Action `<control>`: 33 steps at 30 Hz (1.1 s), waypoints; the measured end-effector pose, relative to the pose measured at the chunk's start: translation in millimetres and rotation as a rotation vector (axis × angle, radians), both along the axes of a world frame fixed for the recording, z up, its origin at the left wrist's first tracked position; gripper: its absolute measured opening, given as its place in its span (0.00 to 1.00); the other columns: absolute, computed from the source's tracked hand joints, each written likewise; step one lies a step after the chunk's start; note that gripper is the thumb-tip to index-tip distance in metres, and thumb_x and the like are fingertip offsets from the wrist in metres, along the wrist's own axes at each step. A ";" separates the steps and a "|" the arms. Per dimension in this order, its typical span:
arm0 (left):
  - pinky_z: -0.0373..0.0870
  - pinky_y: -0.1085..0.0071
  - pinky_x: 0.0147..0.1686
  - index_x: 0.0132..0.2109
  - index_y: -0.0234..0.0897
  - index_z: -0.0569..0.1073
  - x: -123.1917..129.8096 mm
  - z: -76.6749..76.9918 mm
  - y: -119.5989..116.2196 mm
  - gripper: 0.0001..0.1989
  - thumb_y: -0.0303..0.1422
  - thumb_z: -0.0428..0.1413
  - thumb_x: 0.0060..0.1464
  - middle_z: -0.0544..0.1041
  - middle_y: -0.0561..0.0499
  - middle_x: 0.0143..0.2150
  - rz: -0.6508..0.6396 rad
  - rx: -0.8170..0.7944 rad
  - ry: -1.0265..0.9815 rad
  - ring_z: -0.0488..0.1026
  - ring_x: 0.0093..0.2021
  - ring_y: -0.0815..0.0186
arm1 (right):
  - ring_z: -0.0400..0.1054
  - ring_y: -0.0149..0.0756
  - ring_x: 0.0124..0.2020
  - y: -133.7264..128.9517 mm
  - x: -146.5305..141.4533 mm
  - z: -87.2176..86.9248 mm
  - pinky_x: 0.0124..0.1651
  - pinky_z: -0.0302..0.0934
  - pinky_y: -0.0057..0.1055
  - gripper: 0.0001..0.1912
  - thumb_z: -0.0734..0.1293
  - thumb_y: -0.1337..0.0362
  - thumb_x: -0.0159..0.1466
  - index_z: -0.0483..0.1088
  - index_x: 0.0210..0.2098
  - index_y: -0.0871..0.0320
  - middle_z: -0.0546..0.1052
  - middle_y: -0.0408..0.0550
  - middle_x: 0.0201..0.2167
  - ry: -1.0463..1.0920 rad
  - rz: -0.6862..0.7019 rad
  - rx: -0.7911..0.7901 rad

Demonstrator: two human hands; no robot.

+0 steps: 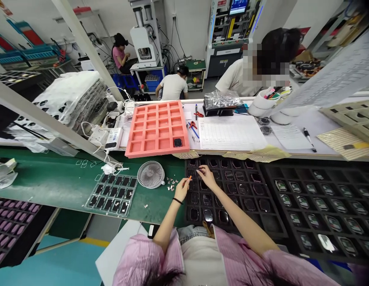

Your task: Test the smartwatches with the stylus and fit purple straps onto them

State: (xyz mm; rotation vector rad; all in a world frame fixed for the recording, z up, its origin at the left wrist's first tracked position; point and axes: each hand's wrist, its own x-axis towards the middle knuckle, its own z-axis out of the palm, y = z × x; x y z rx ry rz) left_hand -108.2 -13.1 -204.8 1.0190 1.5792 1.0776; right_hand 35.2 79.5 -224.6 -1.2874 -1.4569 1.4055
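Note:
My left hand point(182, 189) pinches a small orange-tipped item point(189, 178) above the black foam tray point(232, 214). The tray's recesses hold dark glossy watch-shaped parts. My right hand point(207, 177) hangs close by over the tray's upper left, its fingertips pinching a small dark piece point(198, 170). The hands are close together but not touching. Left of them, small white bits point(171, 185) lie on the green mat point(62, 186), next to a small white desk fan point(151, 174).
A salmon-pink foam tray point(157, 129) sits on the bench beyond my hands, and a clear tray of black pieces point(111, 194) lies on the mat. Another black tray point(321, 210) stands to the right. A co-worker point(240, 77) sits across the bench, behind papers and pliers.

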 end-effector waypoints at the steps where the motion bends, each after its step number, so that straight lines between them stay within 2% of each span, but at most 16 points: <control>1: 0.53 0.77 0.20 0.39 0.33 0.74 2.2 4.0 1.3 0.23 0.50 0.50 0.55 0.59 0.61 0.17 -0.008 0.017 -0.041 0.56 0.18 0.74 | 0.65 0.35 0.25 -3.3 -1.6 5.5 0.29 0.60 0.32 0.15 0.65 0.51 0.57 0.63 0.38 0.53 0.68 0.39 0.23 0.082 0.000 -0.033; 4: 0.49 0.77 0.18 0.38 0.33 0.73 10.5 17.1 5.6 0.25 0.53 0.51 0.52 0.57 0.61 0.17 -0.041 0.046 -0.117 0.53 0.17 0.75 | 0.62 0.31 0.19 -11.7 -7.2 22.3 0.21 0.56 0.28 0.18 0.63 0.46 0.58 0.64 0.38 0.53 0.66 0.38 0.22 0.302 0.007 -0.141; 7: 0.48 0.77 0.18 0.34 0.34 0.72 18.5 28.8 9.5 0.25 0.54 0.50 0.52 0.57 0.61 0.16 -0.062 0.052 -0.144 0.52 0.16 0.76 | 0.58 0.27 0.15 -16.7 -12.8 37.1 0.16 0.50 0.25 0.19 0.67 0.47 0.55 0.65 0.36 0.54 0.66 0.36 0.20 0.458 0.008 -0.232; 14: 0.46 0.77 0.17 0.28 0.33 0.71 20.6 41.2 10.5 0.26 0.55 0.50 0.51 0.56 0.60 0.15 -0.095 0.053 -0.113 0.51 0.17 0.76 | 0.54 0.22 0.11 -20.3 -17.3 59.3 0.15 0.50 0.23 0.17 0.72 0.51 0.53 0.64 0.27 0.55 0.67 0.34 0.17 0.659 -0.006 -0.352; 20: 0.45 0.76 0.17 0.27 0.34 0.71 20.7 42.5 9.9 0.27 0.57 0.50 0.49 0.54 0.61 0.15 -0.074 0.054 -0.150 0.49 0.16 0.76 | 0.53 0.21 0.10 -21.3 -19.0 63.4 0.14 0.50 0.23 0.17 0.74 0.53 0.51 0.64 0.26 0.55 0.68 0.34 0.16 0.721 -0.013 -0.408; 29: 0.45 0.76 0.18 0.26 0.32 0.73 18.4 46.2 11.6 0.28 0.57 0.50 0.49 0.54 0.60 0.14 -0.100 0.061 -0.101 0.50 0.17 0.76 | 0.54 0.21 0.10 -21.8 -17.6 61.8 0.14 0.50 0.22 0.17 0.74 0.54 0.52 0.63 0.26 0.55 0.67 0.33 0.15 0.741 -0.011 -0.423; 33: 0.45 0.76 0.17 0.25 0.32 0.73 15.7 48.3 12.7 0.29 0.57 0.52 0.49 0.55 0.59 0.14 -0.136 0.055 -0.121 0.49 0.16 0.77 | 0.51 0.20 0.08 -21.2 -17.2 59.9 0.12 0.43 0.20 0.17 0.73 0.55 0.53 0.62 0.26 0.55 0.65 0.32 0.13 0.747 0.029 -0.446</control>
